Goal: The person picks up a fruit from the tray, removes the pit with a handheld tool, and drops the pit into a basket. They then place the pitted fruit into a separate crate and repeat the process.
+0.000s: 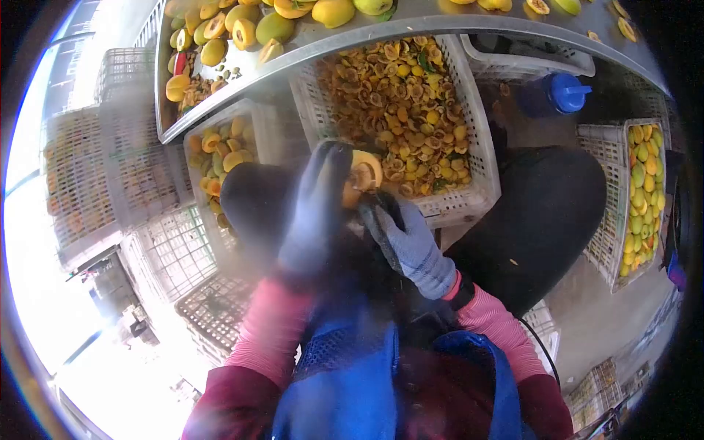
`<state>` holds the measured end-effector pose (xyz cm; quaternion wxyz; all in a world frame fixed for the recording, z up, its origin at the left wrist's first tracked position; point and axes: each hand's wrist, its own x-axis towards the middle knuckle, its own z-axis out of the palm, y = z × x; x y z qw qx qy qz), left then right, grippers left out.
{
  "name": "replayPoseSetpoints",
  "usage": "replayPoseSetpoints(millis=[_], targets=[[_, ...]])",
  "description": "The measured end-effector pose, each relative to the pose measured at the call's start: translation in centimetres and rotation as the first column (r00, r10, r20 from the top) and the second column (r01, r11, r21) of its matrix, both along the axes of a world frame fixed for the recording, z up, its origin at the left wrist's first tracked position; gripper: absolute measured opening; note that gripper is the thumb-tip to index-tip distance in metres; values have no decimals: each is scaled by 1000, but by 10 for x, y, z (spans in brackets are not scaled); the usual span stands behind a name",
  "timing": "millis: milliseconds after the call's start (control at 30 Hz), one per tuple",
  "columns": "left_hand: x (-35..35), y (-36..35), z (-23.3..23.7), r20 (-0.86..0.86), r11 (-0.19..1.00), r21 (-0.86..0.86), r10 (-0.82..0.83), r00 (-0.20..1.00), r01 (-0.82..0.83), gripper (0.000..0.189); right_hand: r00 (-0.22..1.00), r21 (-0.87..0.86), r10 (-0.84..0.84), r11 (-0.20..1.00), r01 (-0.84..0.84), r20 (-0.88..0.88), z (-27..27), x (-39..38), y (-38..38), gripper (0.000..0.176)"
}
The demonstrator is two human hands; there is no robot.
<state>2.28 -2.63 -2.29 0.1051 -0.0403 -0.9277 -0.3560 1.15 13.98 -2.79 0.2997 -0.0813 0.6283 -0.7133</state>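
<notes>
My left hand (315,202), in a grey-blue glove with dark fingers, is closed around a cut mango (364,173). The mango's open face shows pale orange flesh and a brownish hollow in the middle. My right hand (411,242), gloved the same way, is curled just below the fruit with its dark fingertips against the lower edge. Whatever those fingers hold, if anything, is hidden. Both hands are over my lap, at the near edge of a white crate (480,158) full of mango scraps (407,110).
A metal table (469,28) crosses the top, bearing whole and cut mangoes (275,28) and a red-handled tool (180,64). Crates of fruit stand at left (257,128) and right (598,169). A blue-lidded jug (568,93) sits behind my right knee. Stacked crates (139,158) rise at far left.
</notes>
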Motion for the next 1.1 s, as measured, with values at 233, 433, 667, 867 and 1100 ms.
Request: replayPoseSetpoints(millis=[233,433,667,867,1100], targets=[[-13,29,23,19,994,98,-52,998,50,43,997,47,-4,999,0,79,3,16,6,28],[-7,42,24,-91,985,169,-28,995,43,29,725,-218,90,972,85,683,27,9,11,26],[0,47,29,387,737,620,10,922,-268,31,758,-272,77,953,136,647,-9,25,19,28],[-12,20,61,61,943,290,-187,980,162,22,920,-105,274,961,-254,280,26,-2,20,36],[-13,40,41,0,969,247,6,1000,-6,27,787,-392,131,908,150,603,12,25,10,28]])
